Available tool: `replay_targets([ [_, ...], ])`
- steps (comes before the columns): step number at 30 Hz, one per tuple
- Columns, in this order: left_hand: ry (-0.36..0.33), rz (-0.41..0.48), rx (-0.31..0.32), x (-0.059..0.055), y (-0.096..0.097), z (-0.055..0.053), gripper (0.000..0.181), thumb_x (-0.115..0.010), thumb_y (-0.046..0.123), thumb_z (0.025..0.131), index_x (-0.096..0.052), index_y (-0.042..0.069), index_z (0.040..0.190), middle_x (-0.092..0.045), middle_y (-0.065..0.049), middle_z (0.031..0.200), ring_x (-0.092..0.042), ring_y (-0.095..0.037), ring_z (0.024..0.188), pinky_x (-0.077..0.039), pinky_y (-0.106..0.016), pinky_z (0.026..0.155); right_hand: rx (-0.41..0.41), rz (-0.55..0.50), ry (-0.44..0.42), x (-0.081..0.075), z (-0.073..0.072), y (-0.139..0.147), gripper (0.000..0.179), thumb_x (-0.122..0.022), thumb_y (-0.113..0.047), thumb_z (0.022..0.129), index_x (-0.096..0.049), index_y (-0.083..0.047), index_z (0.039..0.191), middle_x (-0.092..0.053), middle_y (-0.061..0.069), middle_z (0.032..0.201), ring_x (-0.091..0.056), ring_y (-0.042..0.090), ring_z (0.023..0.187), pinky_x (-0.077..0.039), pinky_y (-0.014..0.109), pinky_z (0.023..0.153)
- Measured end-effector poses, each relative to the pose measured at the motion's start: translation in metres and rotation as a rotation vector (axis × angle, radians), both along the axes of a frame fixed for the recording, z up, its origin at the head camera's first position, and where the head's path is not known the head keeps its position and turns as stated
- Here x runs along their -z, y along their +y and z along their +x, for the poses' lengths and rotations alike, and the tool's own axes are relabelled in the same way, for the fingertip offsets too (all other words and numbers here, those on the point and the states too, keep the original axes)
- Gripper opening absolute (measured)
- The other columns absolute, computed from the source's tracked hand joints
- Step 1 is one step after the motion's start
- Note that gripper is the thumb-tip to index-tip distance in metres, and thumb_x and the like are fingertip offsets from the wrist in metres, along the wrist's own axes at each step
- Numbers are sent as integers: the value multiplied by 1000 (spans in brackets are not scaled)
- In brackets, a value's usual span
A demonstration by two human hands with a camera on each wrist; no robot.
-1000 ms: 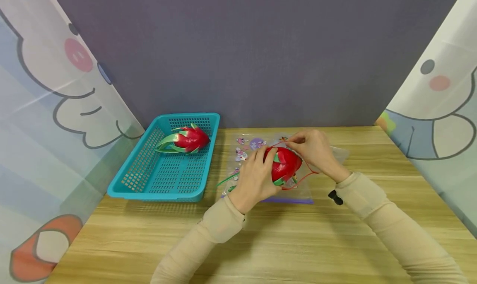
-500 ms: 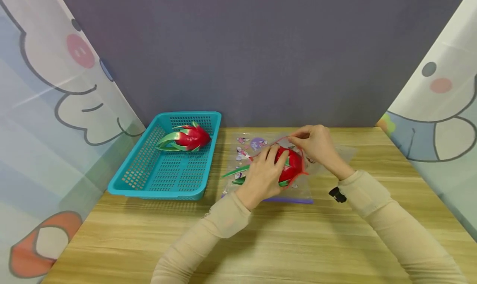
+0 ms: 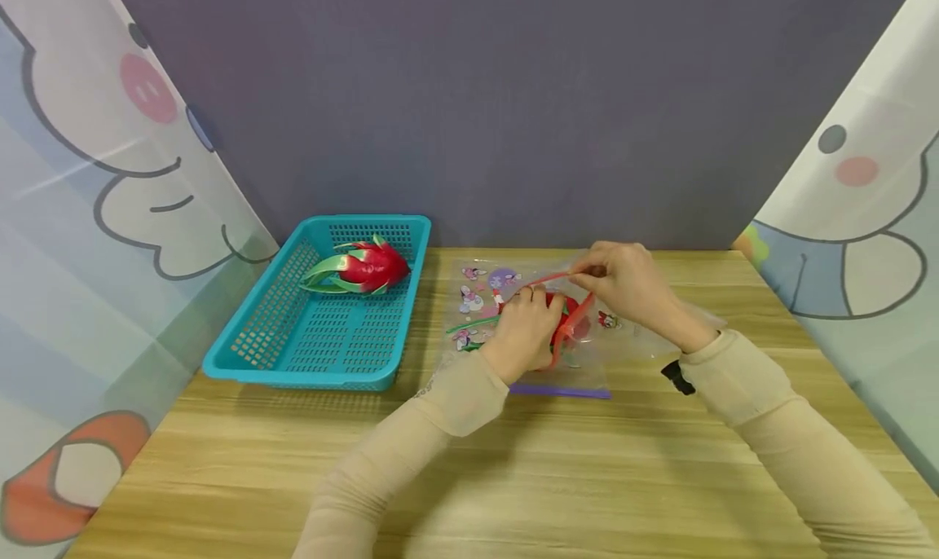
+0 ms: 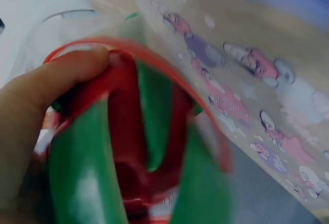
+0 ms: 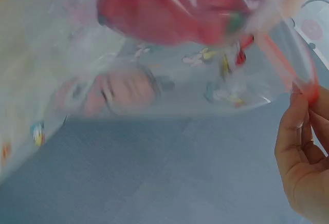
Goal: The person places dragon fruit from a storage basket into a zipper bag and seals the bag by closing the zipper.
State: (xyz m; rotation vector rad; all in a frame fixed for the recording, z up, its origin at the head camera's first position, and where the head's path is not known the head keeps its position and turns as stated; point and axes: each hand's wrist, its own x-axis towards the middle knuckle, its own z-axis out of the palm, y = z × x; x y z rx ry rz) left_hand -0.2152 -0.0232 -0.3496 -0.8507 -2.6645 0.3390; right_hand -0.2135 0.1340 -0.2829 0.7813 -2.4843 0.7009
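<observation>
My left hand (image 3: 524,335) grips a red dragon fruit (image 4: 126,126) with green leaf tips, its fingers spread over the top. The fruit's round end is inside a clear zip bag (image 5: 247,88) with a red rim and cartoon prints; its long green leaves point left, outside the mouth. Finger and thumb of my right hand (image 3: 623,286) pinch the far part of that red rim, lifting it over the fruit. In the left wrist view the rim loops around the fruit, close by a finger. Underneath lies another printed clear bag (image 3: 477,286) with a purple zip strip.
A turquoise basket (image 3: 293,377) stands on the left of the wooden table (image 3: 587,469), holding a second dragon fruit (image 3: 376,267). A grey panel (image 3: 477,111) closes off the back. Cartoon-printed cloth (image 3: 861,209) hangs at both sides. A black buckle (image 3: 678,377) hangs at my right wrist.
The red-rimmed bag mouth has been drawn leftward over the fruit, and clear film now covers its round end. My left hand has shifted slightly right; my right hand keeps pinching the rim.
</observation>
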Motion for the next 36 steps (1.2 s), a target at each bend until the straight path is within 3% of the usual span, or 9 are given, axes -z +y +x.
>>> replay_targets([
  [6,-276,-35,-134,-2,0,-22,63,-60,52,79,-44,11,123,-62,-8,101,-64,-24,83,-56,-34,62,-36,5,178,-2,1,2,5,-75,1,70,-72,-1,72,-62,4,65,-50,8,51,-40,22,46],
  [9,-240,17,-142,4,-6,-25,44,-56,42,87,-49,10,116,-63,-7,87,-64,-20,66,-54,-31,51,-35,6,211,-5,1,4,6,-75,3,69,-72,-2,72,-62,4,64,-49,8,50,-38,22,46],
  [13,-94,78,-115,16,-11,-25,33,-55,29,89,-57,10,115,-59,-1,64,-49,-9,42,-47,-24,38,-31,6,228,-7,2,7,6,-75,2,69,-73,-2,72,-63,4,65,-50,8,50,-38,22,46],
  [18,-66,161,-61,21,-12,-28,70,-49,57,87,-47,3,131,-60,-3,59,-49,-9,36,-38,-20,32,-28,-15,249,-12,3,7,7,-77,1,68,-73,-3,72,-64,3,65,-51,8,50,-36,16,47],
  [22,-260,195,-43,18,-13,-31,87,-42,65,85,-29,1,141,-65,-7,74,-55,-12,40,-38,-17,35,-28,-26,238,-15,5,6,7,-76,1,69,-73,-3,74,-65,3,66,-53,9,51,-37,12,48],
  [25,-483,317,-69,15,-13,-32,90,-44,66,84,-21,5,145,-64,-10,86,-56,-12,45,-42,-18,41,-11,-28,224,-16,5,7,6,-76,1,70,-74,-3,75,-65,3,66,-54,9,51,-38,13,47],
  [27,-558,391,-69,14,-13,-33,88,-45,66,83,-23,8,145,-65,-10,93,-60,-13,51,-47,-20,48,7,-27,215,-15,4,8,6,-75,0,70,-74,-3,75,-65,3,66,-54,9,50,-39,16,47],
  [30,-565,437,-19,10,-13,-31,76,-47,59,86,-30,12,143,-63,-7,112,-67,-15,71,-53,-23,64,41,-38,202,-14,3,10,5,-75,-1,72,-74,-4,76,-65,3,66,-56,11,52,-41,19,48],
  [36,-432,407,182,-9,-23,-13,49,-58,29,90,-47,8,133,-52,-8,130,-59,-17,103,-51,-25,79,87,-85,176,-11,1,16,5,-75,-2,72,-74,-4,77,-65,4,66,-59,14,55,-43,16,51],
])
